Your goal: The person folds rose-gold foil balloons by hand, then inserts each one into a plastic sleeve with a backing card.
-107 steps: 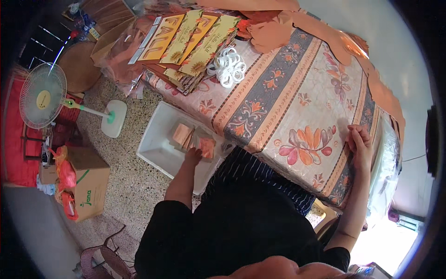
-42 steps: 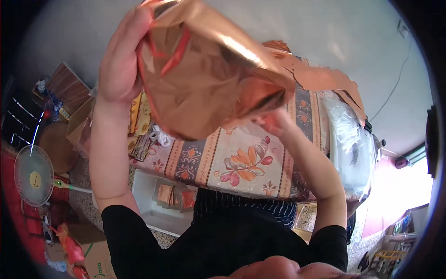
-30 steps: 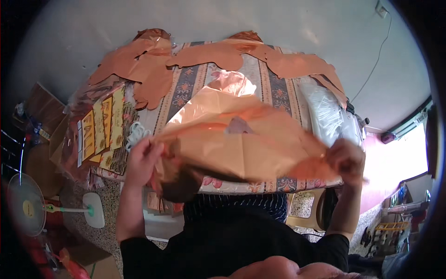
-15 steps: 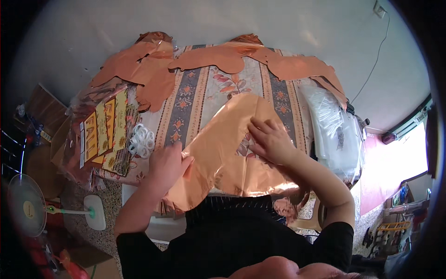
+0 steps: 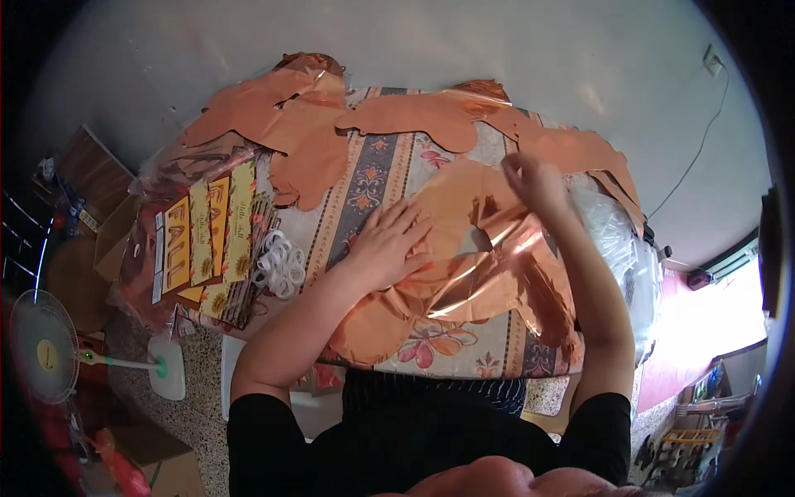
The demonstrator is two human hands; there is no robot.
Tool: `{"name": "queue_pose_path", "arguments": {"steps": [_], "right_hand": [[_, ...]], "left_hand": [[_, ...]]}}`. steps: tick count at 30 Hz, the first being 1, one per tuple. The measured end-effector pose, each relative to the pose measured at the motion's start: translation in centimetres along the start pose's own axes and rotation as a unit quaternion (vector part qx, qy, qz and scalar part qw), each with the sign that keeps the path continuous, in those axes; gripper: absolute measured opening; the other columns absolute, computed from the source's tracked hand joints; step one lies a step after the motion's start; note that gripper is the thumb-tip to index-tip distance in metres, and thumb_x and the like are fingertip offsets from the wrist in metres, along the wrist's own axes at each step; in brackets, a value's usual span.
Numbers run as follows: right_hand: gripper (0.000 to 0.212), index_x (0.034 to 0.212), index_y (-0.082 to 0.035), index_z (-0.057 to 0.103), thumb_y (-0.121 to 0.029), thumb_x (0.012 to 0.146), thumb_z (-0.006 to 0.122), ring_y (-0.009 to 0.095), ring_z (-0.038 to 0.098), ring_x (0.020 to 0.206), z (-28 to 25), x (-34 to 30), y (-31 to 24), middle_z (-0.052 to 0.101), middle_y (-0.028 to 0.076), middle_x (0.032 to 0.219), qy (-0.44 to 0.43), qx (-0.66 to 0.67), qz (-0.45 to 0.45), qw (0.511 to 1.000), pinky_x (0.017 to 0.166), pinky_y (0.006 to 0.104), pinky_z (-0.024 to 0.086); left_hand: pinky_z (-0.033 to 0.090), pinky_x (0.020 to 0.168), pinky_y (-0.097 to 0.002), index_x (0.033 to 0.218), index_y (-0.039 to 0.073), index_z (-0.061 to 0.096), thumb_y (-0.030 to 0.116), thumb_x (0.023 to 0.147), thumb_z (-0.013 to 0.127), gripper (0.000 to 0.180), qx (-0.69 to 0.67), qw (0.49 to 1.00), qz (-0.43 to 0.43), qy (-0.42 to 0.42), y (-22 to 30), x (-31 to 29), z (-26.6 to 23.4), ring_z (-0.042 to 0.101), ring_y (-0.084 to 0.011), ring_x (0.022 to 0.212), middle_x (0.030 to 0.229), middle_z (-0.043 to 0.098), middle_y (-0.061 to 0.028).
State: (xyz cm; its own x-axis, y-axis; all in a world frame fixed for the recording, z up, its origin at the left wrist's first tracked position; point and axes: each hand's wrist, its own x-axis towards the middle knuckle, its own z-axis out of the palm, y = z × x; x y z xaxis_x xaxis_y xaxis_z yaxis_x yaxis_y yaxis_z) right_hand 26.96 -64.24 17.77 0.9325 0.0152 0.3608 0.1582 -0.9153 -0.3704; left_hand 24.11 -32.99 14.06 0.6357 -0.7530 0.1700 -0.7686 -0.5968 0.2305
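Note:
A flat copper-coloured foil balloon [image 5: 455, 199] lies crumpled and partly folded across the near middle of the table. My left hand [image 5: 385, 244] rests on it with fingers stretched out and palm down. At the foil's upper right edge, my right hand [image 5: 537, 184] is raised with its fingers curled closed. Whether anything is pinched in those fingers, I cannot make out. Shiny creases run through the balloon's lower right part, which hangs toward the table's front.
More flat foil balloons [image 5: 414, 116] line the table's far edge. Printed cards [image 5: 207, 240] and white ribbon rolls [image 5: 280, 267] sit at left, clear plastic bags [image 5: 625, 257] at right. The patterned tablecloth [image 5: 364, 186] shows between. A fan [image 5: 50, 356] stands lower left.
My left hand has moved right and up, from gripping the foil's left edge to lying flat on it. My right hand has lifted up and right and closed. The foil is more crumpled.

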Motion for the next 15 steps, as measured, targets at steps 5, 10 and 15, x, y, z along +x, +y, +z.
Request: {"name": "queue_pose_path", "arguments": {"steps": [5, 10, 15], "right_hand": [[0.027, 0.103, -0.013, 0.069, -0.034, 0.087, 0.063, 0.034, 0.067, 0.085, 5.0, 8.6, -2.3, 0.070, 0.015, 0.096, 0.022, -0.055, -0.031, 0.998, 0.075, 0.0468, 0.053], [0.034, 0.111, -0.010, 0.065, -0.035, 0.089, 0.060, 0.030, 0.068, 0.094, 13.3, 12.8, -10.7, 0.067, 0.011, 0.106, -0.026, -0.157, -0.215, 0.964, 0.079, 0.0428, 0.056], [0.026, 0.105, -0.005, 0.062, -0.025, 0.088, 0.059, 0.030, 0.068, 0.095, 17.1, 16.2, -12.1, 0.068, 0.013, 0.101, -0.047, -0.193, -0.182, 0.963, 0.079, 0.0401, 0.056]], "left_hand": [[0.016, 0.117, -0.0536, 0.146, 0.010, 0.039, 0.045, 0.093, 0.055, 0.065, -0.012, 1.000, 0.006, 0.004, -1.1, 0.2, 0.9, 0.021, -0.0347, 0.146, 0.154, 0.030, -0.0179], [0.014, 0.118, -0.0508, 0.148, 0.011, 0.036, 0.047, 0.095, 0.052, 0.066, -0.014, 1.000, 0.004, -0.027, -0.1, -1.4, 0.1, 0.018, -0.0348, 0.147, 0.155, 0.029, -0.0181], [0.015, 0.117, -0.0501, 0.147, 0.009, 0.038, 0.048, 0.094, 0.053, 0.067, -0.030, 0.999, 0.018, -0.035, -0.1, -1.3, 0.1, 0.018, -0.0351, 0.146, 0.154, 0.029, -0.0202]]}}
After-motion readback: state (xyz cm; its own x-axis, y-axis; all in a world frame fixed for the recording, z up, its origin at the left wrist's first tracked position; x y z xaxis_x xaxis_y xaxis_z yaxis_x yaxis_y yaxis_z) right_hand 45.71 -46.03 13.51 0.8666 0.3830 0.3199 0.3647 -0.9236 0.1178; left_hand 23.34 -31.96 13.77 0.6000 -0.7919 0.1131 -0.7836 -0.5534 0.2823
